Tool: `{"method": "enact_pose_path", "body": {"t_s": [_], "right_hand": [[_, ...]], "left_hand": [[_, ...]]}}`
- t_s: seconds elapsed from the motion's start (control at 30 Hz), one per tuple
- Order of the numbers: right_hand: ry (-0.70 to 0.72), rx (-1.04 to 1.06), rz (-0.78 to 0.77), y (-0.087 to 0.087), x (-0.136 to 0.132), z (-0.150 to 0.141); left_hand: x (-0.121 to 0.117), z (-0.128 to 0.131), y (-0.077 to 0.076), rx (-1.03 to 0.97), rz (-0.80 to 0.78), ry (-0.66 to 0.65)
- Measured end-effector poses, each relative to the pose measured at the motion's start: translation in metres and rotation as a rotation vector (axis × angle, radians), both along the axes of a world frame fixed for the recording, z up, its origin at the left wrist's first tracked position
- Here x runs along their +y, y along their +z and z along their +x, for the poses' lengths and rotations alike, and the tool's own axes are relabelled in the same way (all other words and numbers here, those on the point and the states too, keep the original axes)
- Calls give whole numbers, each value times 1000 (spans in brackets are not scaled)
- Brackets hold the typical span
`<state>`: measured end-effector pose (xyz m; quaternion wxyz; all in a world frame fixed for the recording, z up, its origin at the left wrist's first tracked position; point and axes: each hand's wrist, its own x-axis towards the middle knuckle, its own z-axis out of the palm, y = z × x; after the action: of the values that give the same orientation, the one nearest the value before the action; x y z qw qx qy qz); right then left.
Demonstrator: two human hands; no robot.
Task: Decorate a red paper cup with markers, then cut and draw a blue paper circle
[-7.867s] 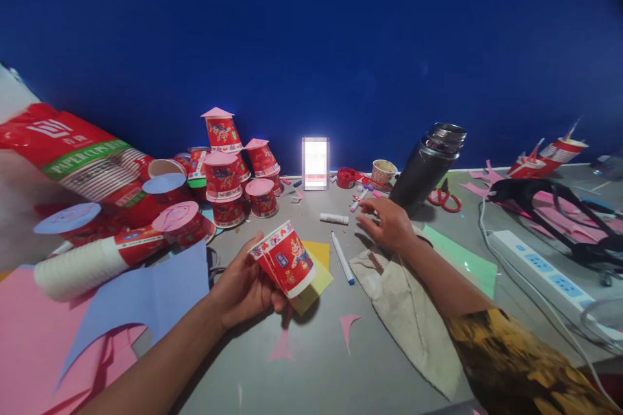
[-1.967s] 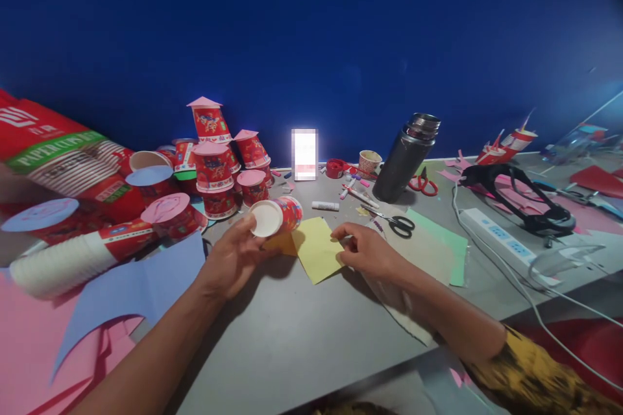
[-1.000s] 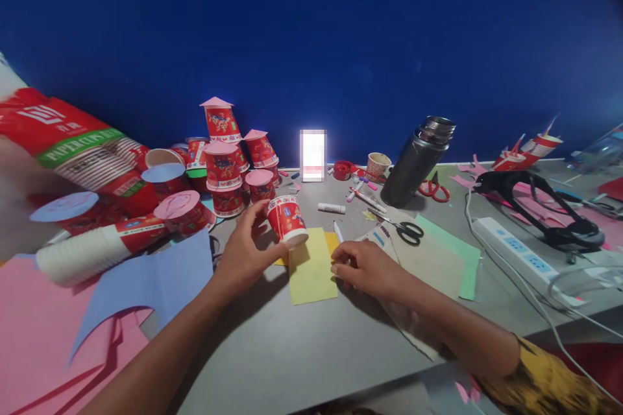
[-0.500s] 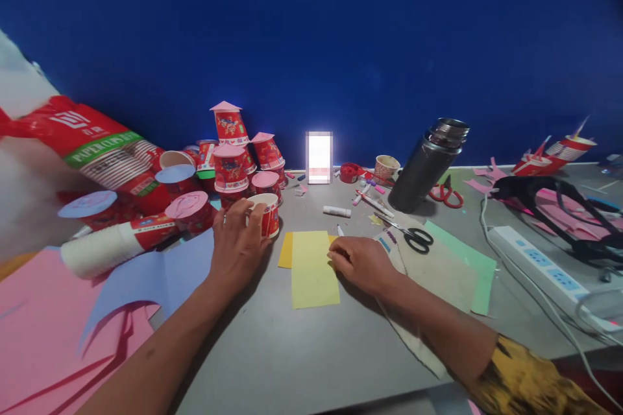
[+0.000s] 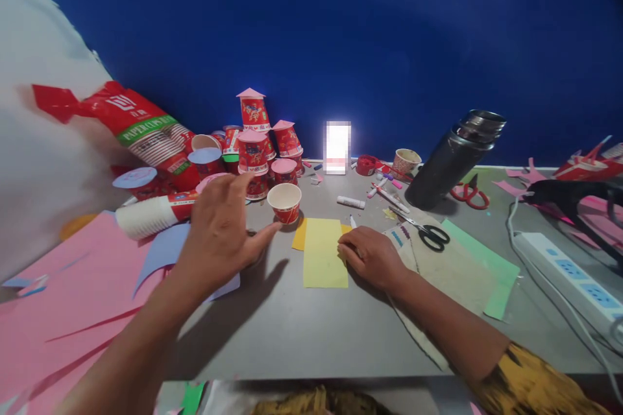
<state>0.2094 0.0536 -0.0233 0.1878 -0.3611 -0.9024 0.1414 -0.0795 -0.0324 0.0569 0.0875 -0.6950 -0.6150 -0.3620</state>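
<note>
My left hand hangs above the table, fingers spread and thumb stretched out, with nothing in it. Just beyond its thumb an open red-and-white paper cup stands upright, apart from the hand. A yellow paper sheet lies flat in front of me, partly over an orange-yellow piece. At the sheet's right edge rests my right hand, fingers curled closed; what they hold, if anything, is hidden. Behind its knuckles shows a small pen-like tip.
Stacked red cups with pink paper tops stand at the back left, near a bag of paper cups. Pink sheets cover the left. To the right are black-handled scissors, a dark flask and a power strip.
My left hand has let go of the paper cup and drawn back towards me and left, its fingers spreading. The cup stays on the table. My right hand keeps its place by the yellow sheet.
</note>
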Motion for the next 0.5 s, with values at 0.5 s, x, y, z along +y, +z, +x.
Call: {"method": "enact_pose_path", "body": {"t_s": [0.5], "right_hand": [[430, -58, 161, 3, -10, -5]], "left_hand": [[-81, -7, -61, 131, -575, 470]]}}
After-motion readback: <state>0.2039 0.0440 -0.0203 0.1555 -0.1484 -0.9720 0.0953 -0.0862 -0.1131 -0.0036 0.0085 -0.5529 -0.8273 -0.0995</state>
